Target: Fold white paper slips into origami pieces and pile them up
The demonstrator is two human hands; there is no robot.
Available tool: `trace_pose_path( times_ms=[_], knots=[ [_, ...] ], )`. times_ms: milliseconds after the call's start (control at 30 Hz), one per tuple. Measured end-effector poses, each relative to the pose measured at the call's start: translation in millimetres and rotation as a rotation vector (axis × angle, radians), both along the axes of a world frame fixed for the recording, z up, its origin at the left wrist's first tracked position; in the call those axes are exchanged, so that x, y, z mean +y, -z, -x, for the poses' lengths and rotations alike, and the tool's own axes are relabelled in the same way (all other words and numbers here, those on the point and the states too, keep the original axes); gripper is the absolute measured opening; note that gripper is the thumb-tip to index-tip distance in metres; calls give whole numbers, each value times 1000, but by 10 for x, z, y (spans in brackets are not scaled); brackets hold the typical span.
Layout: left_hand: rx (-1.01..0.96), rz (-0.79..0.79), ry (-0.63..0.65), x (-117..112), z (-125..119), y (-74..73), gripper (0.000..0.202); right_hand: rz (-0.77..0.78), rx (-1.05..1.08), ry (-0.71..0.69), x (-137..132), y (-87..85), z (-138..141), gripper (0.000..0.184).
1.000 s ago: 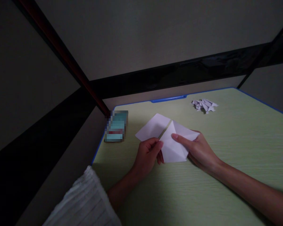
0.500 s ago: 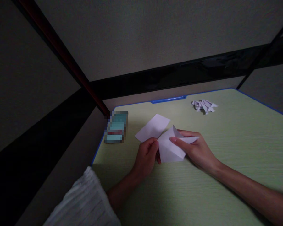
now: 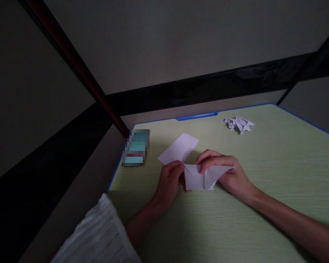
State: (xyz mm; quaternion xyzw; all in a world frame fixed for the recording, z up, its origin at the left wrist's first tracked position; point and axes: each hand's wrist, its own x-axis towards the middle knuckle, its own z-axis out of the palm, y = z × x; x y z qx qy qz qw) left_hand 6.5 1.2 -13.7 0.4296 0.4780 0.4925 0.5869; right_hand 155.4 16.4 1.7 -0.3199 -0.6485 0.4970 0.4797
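A partly folded sheet of white paper (image 3: 194, 179) is held between my two hands, just above the table. My left hand (image 3: 170, 179) pinches its upper left corner between thumb and fingers. From the right, my right hand (image 3: 226, 170) grips it, with fingers bent over the top edge and the thumb partly hidden behind the sheet. Its upper edge is folded down, and a pointed flap reaches right to my right palm. Behind my left hand a flat paper rectangle (image 3: 179, 148) lies on the table.
The pale green table (image 3: 263, 212) has a blue rim and a blue handle (image 3: 197, 116) at its far edge. Toward the back right sits a small pile of folded paper pieces (image 3: 239, 124). A phone (image 3: 137, 148), its screen blurred, lies at the left edge. Walls rise behind.
The peak at the top of the held paper has been folded down toward me. My right fingers have come over the upper edge, while my left hand keeps its pinch.
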Motion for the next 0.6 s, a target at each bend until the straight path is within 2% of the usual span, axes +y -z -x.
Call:
trace_pose_path(
  times_ms=[133,233,433,600],
  knots=[
    [-91,60,25,11,3,-7,15,-5,0,-4,3,5,-5,17],
    [-108,38,60,7,11,-19,24,-6,16,-14,5,20,-6,17],
    [27,-17,77,-4,19,-17,32,-10,29,-10,-1,21,-2,18],
    [180,-107,13,-26,22,-62,34,5,51,27,-8,25,19,15]
  ],
)
